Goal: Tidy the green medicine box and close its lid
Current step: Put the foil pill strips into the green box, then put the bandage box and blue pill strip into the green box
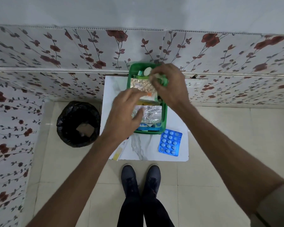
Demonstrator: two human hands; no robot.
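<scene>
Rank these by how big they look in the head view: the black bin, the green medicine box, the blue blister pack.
1. green medicine box, though the hands cover part of it
2. black bin, a close second
3. blue blister pack, clearly smallest

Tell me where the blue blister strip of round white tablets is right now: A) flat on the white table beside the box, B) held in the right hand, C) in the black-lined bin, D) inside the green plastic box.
A: the blue blister strip lies flat on the white table, just outside the green plastic box at its near right corner, with neither hand touching it.
</scene>
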